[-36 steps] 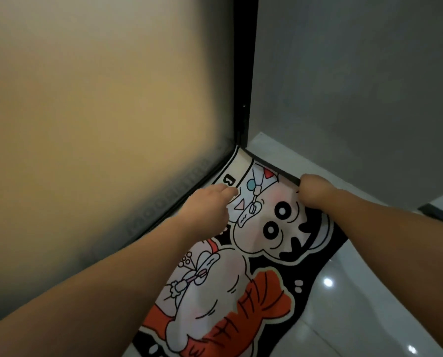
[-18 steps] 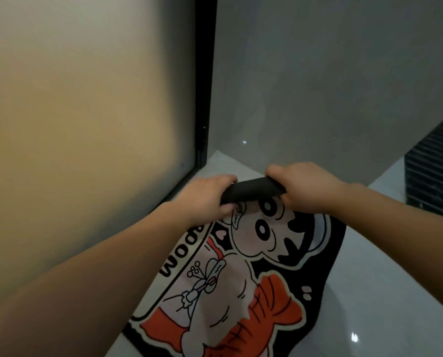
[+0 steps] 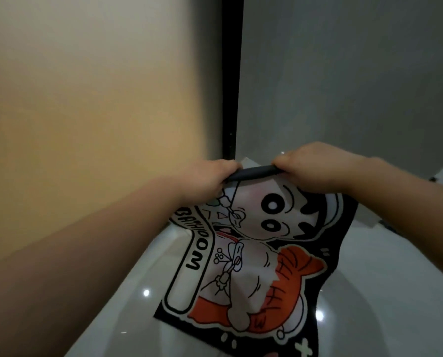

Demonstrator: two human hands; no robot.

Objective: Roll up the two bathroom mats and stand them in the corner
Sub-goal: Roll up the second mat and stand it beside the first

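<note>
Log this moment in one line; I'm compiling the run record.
step: rolling first mat | left hand: shut on mat | right hand: shut on mat | mat: far edge curled, rest unrolled | floor: glossy

Mat [image 3: 253, 253] on floor [image 3: 127, 305], lying lengthwise from near edge of view toward corner. Far end of mat curled into thin roll [image 3: 251, 173], raised off floor. Left hand [image 3: 207, 180] on left end of roll, right hand [image 3: 315, 168] on right end, both closed round it. Glass panel [image 3: 86, 124] left of mat. Door frame post [image 3: 232, 78] behind roll, between panel and wall [image 3: 344, 73]. Wall behind and right of mat. Near end of mat flat on floor.
</note>
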